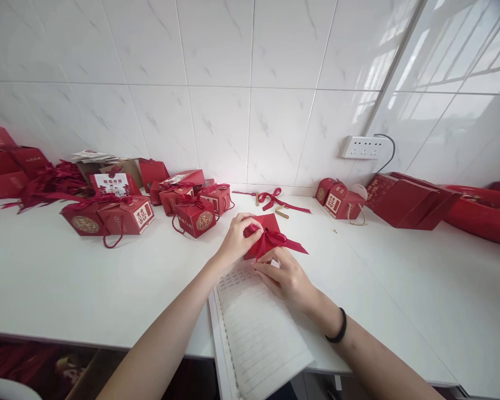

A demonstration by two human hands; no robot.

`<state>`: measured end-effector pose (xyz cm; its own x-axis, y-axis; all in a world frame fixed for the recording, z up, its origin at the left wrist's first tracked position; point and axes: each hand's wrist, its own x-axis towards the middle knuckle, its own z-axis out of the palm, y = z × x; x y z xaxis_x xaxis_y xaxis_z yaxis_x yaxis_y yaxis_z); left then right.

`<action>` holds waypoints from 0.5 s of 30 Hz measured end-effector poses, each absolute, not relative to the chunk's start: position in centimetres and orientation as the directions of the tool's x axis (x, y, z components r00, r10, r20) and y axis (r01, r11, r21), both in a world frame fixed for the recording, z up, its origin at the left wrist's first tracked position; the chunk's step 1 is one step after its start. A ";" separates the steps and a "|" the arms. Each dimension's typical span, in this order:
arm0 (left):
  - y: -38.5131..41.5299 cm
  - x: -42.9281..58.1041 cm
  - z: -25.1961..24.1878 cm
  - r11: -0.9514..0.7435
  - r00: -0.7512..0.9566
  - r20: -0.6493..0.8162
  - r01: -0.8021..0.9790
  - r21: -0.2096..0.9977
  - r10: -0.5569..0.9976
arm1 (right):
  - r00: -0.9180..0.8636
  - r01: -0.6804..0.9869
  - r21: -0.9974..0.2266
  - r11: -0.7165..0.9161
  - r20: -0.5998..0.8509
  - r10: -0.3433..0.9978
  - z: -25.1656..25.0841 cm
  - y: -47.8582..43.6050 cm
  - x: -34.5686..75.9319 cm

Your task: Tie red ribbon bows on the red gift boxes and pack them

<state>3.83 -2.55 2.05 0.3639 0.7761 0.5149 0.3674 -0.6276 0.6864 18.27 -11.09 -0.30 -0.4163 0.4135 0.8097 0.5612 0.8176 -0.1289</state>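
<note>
A red ribbon bow [276, 239] lies on top of a small red paper piece [274, 222], perhaps a box or card. At the bow's left side my left hand [238, 238] pinches a ribbon loop between thumb and fingertips. My right hand [286, 273], with a black band at the wrist, is closed just below the bow, its fingertips around the lower ribbon end. One ribbon tail points freely to the right. Beneath this work an open lined notebook [262, 339] with handwriting at its top reaches over the table edge. My fingers partly cover the paper piece.
Red gift boxes [198, 218] and a larger pair [108, 216] stand on the left of the white table [170, 294]. Behind the work lie a loose bow [270, 199] and scissors-like gold pieces [281, 211]. Rightward are small boxes [340, 200], red bags [412, 200] and a power strip [364, 148].
</note>
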 end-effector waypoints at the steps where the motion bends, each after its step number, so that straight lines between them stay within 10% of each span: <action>1: -2.7 3.8 2.1 -0.627 0.370 0.511 0.362 0.689 0.776 | -0.401 0.535 -0.156 0.830 0.818 0.412 -0.1 -11.1 18.5; 7: -3.1 3.8 2.4 -0.604 0.382 0.480 0.343 0.719 0.789 | 0.186 0.508 -0.703 0.499 0.654 0.733 1.6 -10.1 21.3; 11: -3.1 4.0 2.2 -0.621 0.377 0.499 0.370 0.691 0.780 | 0.140 0.512 -0.849 0.134 0.236 0.962 2.6 -9.5 22.2; 15: -3.0 4.0 2.0 -0.628 0.379 0.505 0.382 0.678 0.776 | 0.068 0.480 -0.875 0.063 0.108 0.992 3.0 -9.4 22.2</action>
